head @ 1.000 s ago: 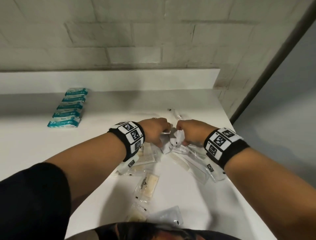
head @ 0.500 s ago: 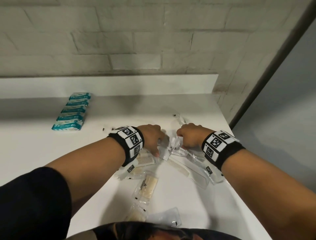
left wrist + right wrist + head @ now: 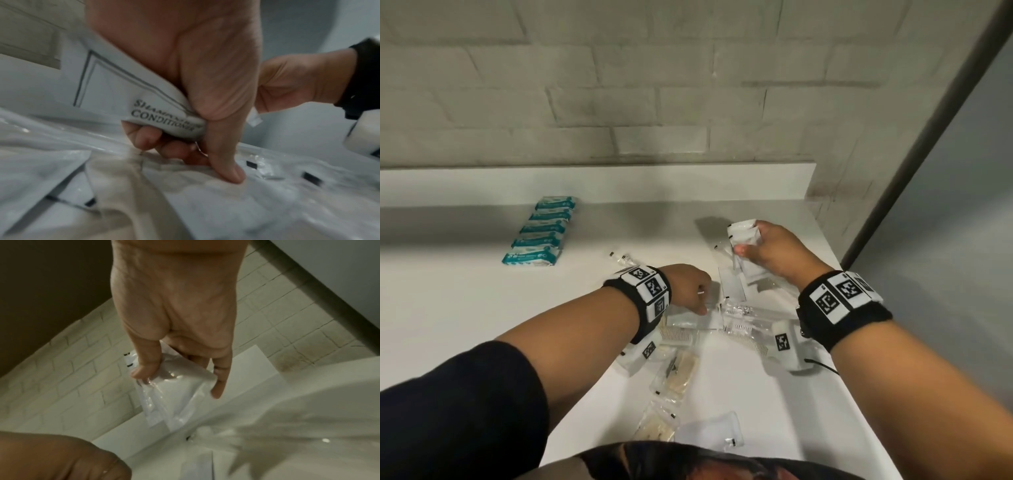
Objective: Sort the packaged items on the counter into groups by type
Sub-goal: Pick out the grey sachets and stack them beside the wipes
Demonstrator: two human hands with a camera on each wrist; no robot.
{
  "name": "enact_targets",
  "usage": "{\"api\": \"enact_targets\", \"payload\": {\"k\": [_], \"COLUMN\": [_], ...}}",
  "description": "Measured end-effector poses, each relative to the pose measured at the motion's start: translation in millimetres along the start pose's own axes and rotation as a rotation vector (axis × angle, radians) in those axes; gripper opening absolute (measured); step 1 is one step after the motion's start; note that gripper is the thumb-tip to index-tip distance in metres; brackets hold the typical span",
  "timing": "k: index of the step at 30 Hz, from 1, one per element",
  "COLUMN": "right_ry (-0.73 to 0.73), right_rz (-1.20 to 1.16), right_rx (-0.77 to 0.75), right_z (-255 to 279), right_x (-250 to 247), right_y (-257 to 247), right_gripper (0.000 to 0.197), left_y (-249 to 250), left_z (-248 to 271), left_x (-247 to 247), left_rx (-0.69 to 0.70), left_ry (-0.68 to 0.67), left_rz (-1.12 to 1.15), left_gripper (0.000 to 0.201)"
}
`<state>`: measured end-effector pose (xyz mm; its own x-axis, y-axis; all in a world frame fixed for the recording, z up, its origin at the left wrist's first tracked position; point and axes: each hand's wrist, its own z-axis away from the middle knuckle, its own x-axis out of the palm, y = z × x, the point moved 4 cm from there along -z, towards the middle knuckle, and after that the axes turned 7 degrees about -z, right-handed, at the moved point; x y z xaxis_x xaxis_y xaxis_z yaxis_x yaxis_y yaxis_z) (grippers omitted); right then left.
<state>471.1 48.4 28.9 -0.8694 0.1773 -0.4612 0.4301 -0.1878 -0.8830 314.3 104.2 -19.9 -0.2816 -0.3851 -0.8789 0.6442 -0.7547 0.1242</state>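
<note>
My left hand (image 3: 700, 298) sits low on a pile of clear comb packets (image 3: 743, 320) in the middle of the white counter (image 3: 465, 308). In the left wrist view my left hand (image 3: 185, 154) curls round a white conditioner sachet (image 3: 164, 123), and its thumb presses down on the clear wrappers. My right hand (image 3: 744, 246) is raised behind the pile toward the back right and pinches a few white sachets (image 3: 743, 233). The right wrist view shows the thumb and fingers of my right hand (image 3: 174, 381) on these glossy sachets (image 3: 174, 395).
A tidy row of teal packets (image 3: 541, 236) lies at the back left. Clear packets with beige contents (image 3: 679, 373) and a white sachet (image 3: 714, 433) lie near me. A small clear packet (image 3: 624, 259) lies left of my left wrist. The counter ends close on the right.
My right hand has lifted away from the pile toward the back right, carrying white sachets. My left hand has stayed low on the pile.
</note>
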Motion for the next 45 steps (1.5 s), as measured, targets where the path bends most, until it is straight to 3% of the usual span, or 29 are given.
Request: {"api": "enact_targets", "payload": {"k": [3,10,12,16,21,25,29,32,34,37,39,41,43,45], "right_ry": [-0.009,0.006,0.032,0.008,0.166,0.235,-0.025,-0.092,-0.105,-0.029,-0.014,-0.084,-0.143,-0.179], "right_rz": [-0.01,-0.059,-0.083,-0.16,-0.286,-0.357,-0.33,-0.374,-0.475,-0.62,-0.487,-0.372,-0.27,0.066], "right_rx": [-0.026,-0.06,-0.058,-0.038,-0.145,-0.195,-0.21,-0.222,-0.189,-0.127,-0.112,-0.1,-0.13,-0.134], "right_z": [2.1,7.5,11.0,18.0,23.8,32.2,43.6,52.7,53.7,48.4,44.9,42.7,37.8,27.2], "right_x": [-0.3,0.4,0.9,15.4,28.2,29.5,60.5,88.8,102.5,115.6,129.7,146.7,157.8,164.0], "right_y": [-9.6,-31.1,-34.8,-46.4,-80.2,-99.4,-115.9,-127.5,-129.4,-123.2,-121.7,-124.3,-126.9,-114.2], "right_gripper": [0.02,0.02,0.022,0.026,0.034,0.034,0.032,0.032,0.035,0.029,0.024,0.031,0.039,0.033], "left_y": [0.3,4.7,-1.8,-11.6,-11.2,-24.4,-33.3,-27.0,-27.2,-33.3,-39.2,-49.6,-71.1,-101.4], "left_z": [2.0,14.6,16.4,40.0,71.2,92.6,108.7,116.0,125.9,140.8,147.0,149.2,154.3,159.8], "left_x": [0.6,1.1,-8.6,-49.6,-67.1,-65.7,-64.0,-63.2,-60.2,-37.4,-18.9,-4.8,4.9,13.4], "left_rx": [-0.025,-0.024,-0.045,-0.066,0.049,0.157,0.234,0.252,0.262,0.304,0.282,0.264,0.136,-0.03], "left_ry": [-0.01,-0.021,0.138,0.581,0.81,0.801,0.736,0.635,0.524,0.256,0.191,0.208,0.284,0.386], "left_rz": [0.037,0.017,0.137,0.742,1.246,1.701,1.789,1.869,1.858,1.771,1.688,1.688,1.68,1.631], "left_gripper": [0.038,0.024,0.025,0.009,0.018,0.013,0.036,0.048,0.056,0.058,0.045,0.027,0.026,0.029]}}
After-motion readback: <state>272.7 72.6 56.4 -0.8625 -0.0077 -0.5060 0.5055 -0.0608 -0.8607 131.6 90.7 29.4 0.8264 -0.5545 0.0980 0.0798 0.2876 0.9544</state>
